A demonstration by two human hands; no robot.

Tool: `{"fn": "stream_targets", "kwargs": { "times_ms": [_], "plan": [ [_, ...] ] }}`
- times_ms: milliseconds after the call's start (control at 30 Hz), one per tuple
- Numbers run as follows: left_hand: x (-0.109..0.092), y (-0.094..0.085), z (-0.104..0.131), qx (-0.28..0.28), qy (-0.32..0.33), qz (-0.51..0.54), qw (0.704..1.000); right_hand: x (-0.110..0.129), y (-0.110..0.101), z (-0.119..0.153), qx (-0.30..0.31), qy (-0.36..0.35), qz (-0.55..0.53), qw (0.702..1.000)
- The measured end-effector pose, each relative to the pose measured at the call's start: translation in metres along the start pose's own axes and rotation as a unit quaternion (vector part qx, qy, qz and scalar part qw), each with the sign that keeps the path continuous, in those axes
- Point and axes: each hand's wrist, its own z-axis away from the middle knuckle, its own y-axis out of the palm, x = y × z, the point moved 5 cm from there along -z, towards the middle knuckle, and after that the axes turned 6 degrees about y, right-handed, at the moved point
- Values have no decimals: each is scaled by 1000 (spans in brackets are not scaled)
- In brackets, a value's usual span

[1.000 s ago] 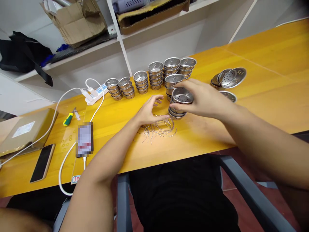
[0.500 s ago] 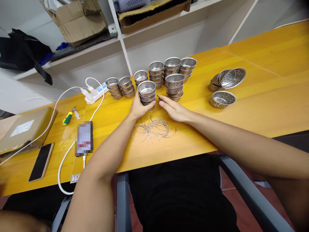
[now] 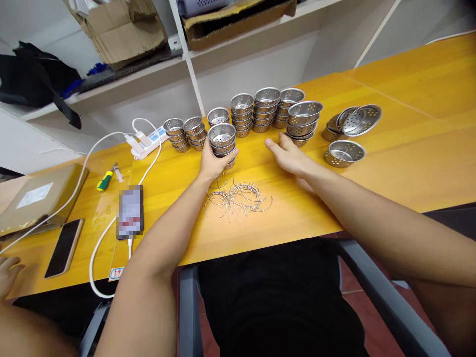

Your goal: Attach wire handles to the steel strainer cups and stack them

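Note:
My left hand point(image 3: 216, 161) is wrapped round the lower part of a stack of perforated metal cups point(image 3: 222, 136), thumb across the front. The stack stands upright on the yellow table. My right hand point(image 3: 290, 154) is against the lower left side of another stack of perforated cups point(image 3: 305, 116), its thumb stretched out to the left and its fingers not closed round the cups. The cups in that stack sit slightly tilted. Between my forearms lies a loose tangle of thin curved metal wires point(image 3: 240, 198). Behind stand several more cup stacks point(image 3: 242, 111) in a row.
To the right are a single cup point(image 3: 345, 153) and a few tipped, nested cups point(image 3: 359, 121). On the left lie a charging phone point(image 3: 130, 213), a second phone point(image 3: 65, 248), a screwdriver point(image 3: 105, 181), a power strip point(image 3: 148, 144) and a cardboard box point(image 3: 40, 198). Another person's hand point(image 3: 9, 272) rests nearby.
The stack by my right hand has slid right, and that hand has moved right with it. My left hand and its stack shifted slightly left. Another person's hand has appeared at the left edge.

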Motion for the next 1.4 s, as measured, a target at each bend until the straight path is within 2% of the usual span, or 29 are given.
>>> {"fn": "stream_targets", "kwargs": {
  "times_ms": [100,167,300,400,467,567,700,800,933,1100,1200,1300,1367,1400],
  "plan": [
    [1,-4,-1,-23,9,-18,1000,2,-4,2,-12,-6,36,999],
    [0,-6,-2,-29,14,-35,999,15,-3,8,-13,-64,36,997],
    [-11,-5,-3,14,48,-41,998,68,3,29,26,-253,-28,967],
    [-23,0,-2,75,88,-37,993,111,10,41,59,-356,-9,933],
    [-27,1,-1,100,105,-45,988,130,15,42,58,-373,25,926],
    [-28,3,0,118,108,-65,985,143,17,37,56,-358,60,930],
    [-23,7,-3,151,118,-58,980,145,8,34,79,-369,73,923],
    [-14,4,-7,145,102,-38,983,145,-8,36,59,-380,53,922],
    [4,-11,-10,86,45,-33,995,136,-24,37,-18,-363,34,931],
    [13,-26,-11,-14,26,-92,995,108,-14,31,-36,-327,20,944],
    [1,-27,-12,-46,33,-103,993,95,-3,29,-18,-308,1,951],
    [-29,-30,-11,-82,97,-128,984,91,3,31,0,-311,-11,950],
    [-53,-28,-8,-79,153,-139,975,90,4,31,-3,-306,-13,952],
    [-63,-23,-5,-57,173,-138,973,90,4,30,-7,-300,-12,954]
  ]
}}
